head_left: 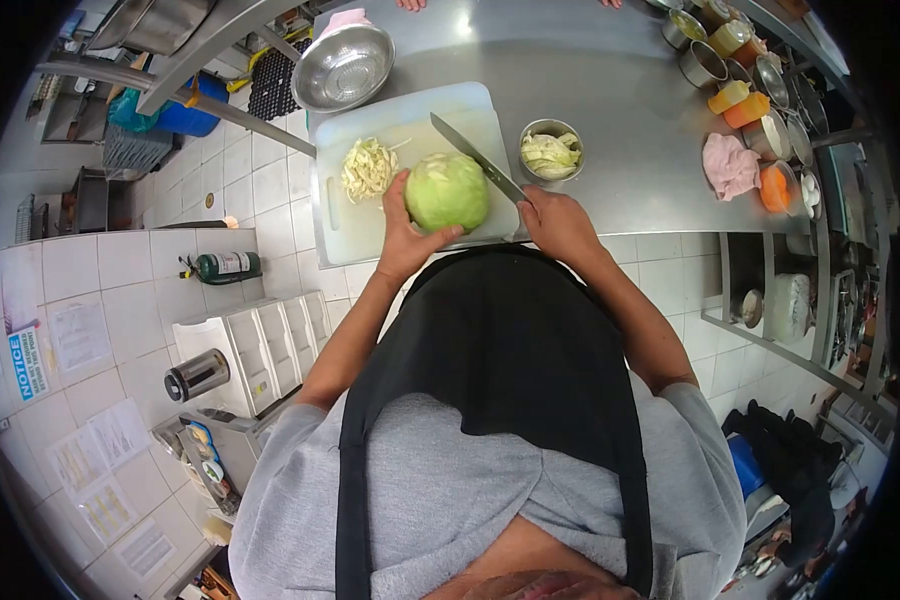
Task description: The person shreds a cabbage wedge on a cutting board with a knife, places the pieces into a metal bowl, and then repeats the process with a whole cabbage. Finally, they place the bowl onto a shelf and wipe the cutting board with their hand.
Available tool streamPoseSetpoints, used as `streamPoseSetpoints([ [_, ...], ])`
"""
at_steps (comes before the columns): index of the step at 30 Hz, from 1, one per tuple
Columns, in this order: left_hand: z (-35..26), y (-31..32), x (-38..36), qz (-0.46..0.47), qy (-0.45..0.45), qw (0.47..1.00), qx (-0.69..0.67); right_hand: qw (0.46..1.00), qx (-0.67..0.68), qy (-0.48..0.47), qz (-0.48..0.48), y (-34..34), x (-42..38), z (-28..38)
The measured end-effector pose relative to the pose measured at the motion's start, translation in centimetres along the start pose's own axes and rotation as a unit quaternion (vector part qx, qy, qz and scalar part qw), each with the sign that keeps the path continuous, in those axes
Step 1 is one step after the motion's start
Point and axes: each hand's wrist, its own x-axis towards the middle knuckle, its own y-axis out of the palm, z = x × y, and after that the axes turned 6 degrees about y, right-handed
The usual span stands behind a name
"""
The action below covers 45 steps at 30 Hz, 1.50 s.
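Note:
A green cabbage [450, 194] sits on the white cutting board [420, 112]. My left hand [410, 238] is wrapped round its left and near side, thumb along the bottom edge. In my right hand [558, 222] is the handle of a kitchen knife [473, 152]; its blade slants up and left, overlapping the cabbage's right side in this view. A small heap of shredded cabbage [370, 168] lies on the board to the left of the head. Right of the board stands a metal bowl [524, 164] with cabbage leaves [552, 155] in it.
A metal colander [343, 68] stands at the board's far left corner. Along the table's right side are a pink cloth [730, 166], orange-filled containers [748, 110] and several metal pots [703, 65]. Another person's fingers [411, 4] show at the table's far edge.

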Motion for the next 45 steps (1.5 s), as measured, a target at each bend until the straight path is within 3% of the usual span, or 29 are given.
streamPoseSetpoints([
  [1,0.4,0.1,-0.3,-0.001,-0.003,1.0,-0.002,1.0,-0.006,0.012,0.014,0.0,-0.4,-0.2],
  [3,-0.6,0.3,-1.0,0.023,0.054,0.99,0.128,0.999,-0.015,0.029,0.034,0.1,-1.1,-0.2],
  [10,-0.9,-0.8,-2.5,0.021,-0.039,0.995,-0.094,1.0,-0.017,0.01,0.014,0.3,-1.9,0.2],
  [12,-0.6,-1.3,-3.4,0.013,-0.044,0.998,-0.042,1.0,-0.011,0.002,0.014,0.1,-2.0,0.5],
  [14,-0.7,-1.5,-4.1,0.016,-0.047,0.997,-0.052,0.999,-0.007,-0.019,0.049,-0.3,-1.9,0.6],
  [20,-0.9,-0.6,-3.0,-0.008,-0.069,0.995,-0.067,1.0,-0.013,-0.004,0.025,0.0,-1.9,0.3],
  [26,-1.8,-0.1,0.9,-0.021,-0.073,0.993,0.09,0.999,-0.008,0.022,0.03,0.2,-0.1,-1.1],
  [32,-1.4,-1.2,0.8,0.027,-0.068,0.994,0.076,0.999,0.009,0.025,0.03,0.0,0.0,-0.5],
  [37,-1.3,-1.3,0.3,-0.01,-0.14,0.989,0.037,0.999,0.017,0.017,0.044,-0.5,-0.6,0.1],
  [45,-0.9,-0.2,-0.9,-0.046,-0.128,0.99,-0.037,0.998,0.037,0.01,0.041,-0.7,-0.9,0.1],
])
